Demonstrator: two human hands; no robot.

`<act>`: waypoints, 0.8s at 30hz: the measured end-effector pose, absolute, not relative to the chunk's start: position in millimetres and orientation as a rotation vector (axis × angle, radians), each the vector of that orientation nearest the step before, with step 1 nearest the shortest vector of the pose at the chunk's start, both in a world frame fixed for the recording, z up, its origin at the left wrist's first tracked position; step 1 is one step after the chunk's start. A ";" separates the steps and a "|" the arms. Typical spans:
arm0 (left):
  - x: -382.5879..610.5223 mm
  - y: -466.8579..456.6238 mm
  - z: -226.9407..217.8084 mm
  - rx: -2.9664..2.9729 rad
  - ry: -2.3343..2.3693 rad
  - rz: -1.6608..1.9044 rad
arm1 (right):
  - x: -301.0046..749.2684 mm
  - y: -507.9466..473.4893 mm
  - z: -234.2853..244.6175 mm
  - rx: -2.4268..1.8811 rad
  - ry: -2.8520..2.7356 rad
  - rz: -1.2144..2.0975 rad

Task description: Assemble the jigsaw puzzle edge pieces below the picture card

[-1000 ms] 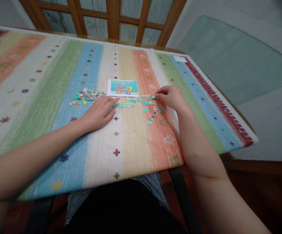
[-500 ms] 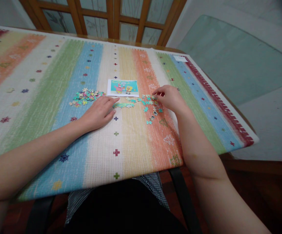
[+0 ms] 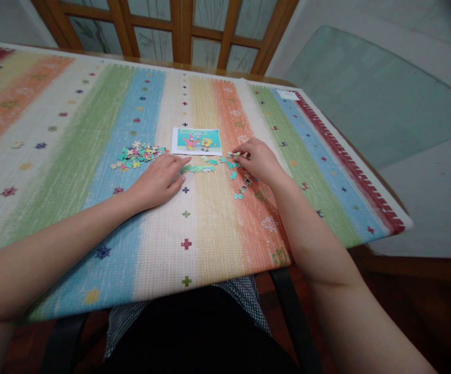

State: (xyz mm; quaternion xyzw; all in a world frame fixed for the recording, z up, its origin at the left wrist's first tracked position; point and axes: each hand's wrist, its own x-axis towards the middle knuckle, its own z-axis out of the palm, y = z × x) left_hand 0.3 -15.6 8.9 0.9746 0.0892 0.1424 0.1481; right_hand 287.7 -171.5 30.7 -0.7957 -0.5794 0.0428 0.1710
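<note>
My left hand point(image 3: 166, 180) rests on the cloth with its index finger stretched out, at the left end of a joined strip of jigsaw pieces point(image 3: 198, 169). It holds nothing that I can see. My right hand point(image 3: 257, 160) is over the loose turquoise pieces to the right, thumb and index finger pinched at a small jigsaw piece point(image 3: 229, 155). More loose pieces point(image 3: 238, 196) trail toward me below that hand, which covers some of them. Just beyond both hands lies a printed cartoon picture point(image 3: 198, 141).
A heap of mixed jigsaw pieces point(image 3: 137, 155) lies left of the picture. The striped tablecloth point(image 3: 167, 234) covers the table. A small white label point(image 3: 288, 94) is near the far right edge. Wooden doors with glass panes point(image 3: 151, 41) stand behind the table.
My right hand has shifted left and slightly toward me across the loose pieces, its fingertips now closer to the picture's lower right corner. My left hand has stayed in place.
</note>
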 end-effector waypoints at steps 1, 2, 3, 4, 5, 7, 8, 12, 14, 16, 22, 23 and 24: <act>0.4 -15.6 8.8 2.804 0.256 0.412 | 287.8 -171.1 29.1 -2.260 -1.645 0.109; 0.5 -15.6 8.7 2.804 0.256 0.416 | 288.0 -170.7 27.4 -2.262 -1.647 0.095; 0.6 -15.6 8.6 2.804 0.255 0.419 | 288.3 -170.3 25.5 -2.265 -1.649 0.084; 0.6 -15.5 8.5 2.805 0.255 0.421 | 288.5 -169.8 23.5 -2.269 -1.650 0.075; 0.6 -15.5 8.4 2.807 0.256 0.418 | 288.5 -169.2 21.6 -2.271 -1.652 0.071; 0.5 -15.2 8.2 2.811 0.255 0.418 | 287.9 -167.7 18.0 -2.274 -1.655 0.061; 0.4 -15.1 8.1 2.812 0.253 0.419 | 287.3 -166.9 16.5 -2.275 -1.656 0.054; 0.0 -14.9 7.4 2.807 0.235 0.431 | 285.0 -164.6 13.1 -2.271 -1.659 0.037; 0.0 -14.8 6.9 2.802 0.233 0.433 | 284.9 -164.2 12.8 -2.267 -1.659 0.041; 0.0 -14.6 6.2 2.803 0.239 0.435 | 285.3 -164.3 12.9 -2.264 -1.659 0.051; 0.1 -14.0 5.6 2.823 0.237 0.440 | 286.6 -165.1 13.9 -2.263 -1.673 0.071; 0.1 -14.1 5.8 2.821 0.235 0.440 | 286.7 -165.2 13.8 -2.262 -1.677 0.074; 0.2 -14.3 6.1 2.819 0.236 0.438 | 286.9 -165.2 13.7 -2.258 -1.679 0.073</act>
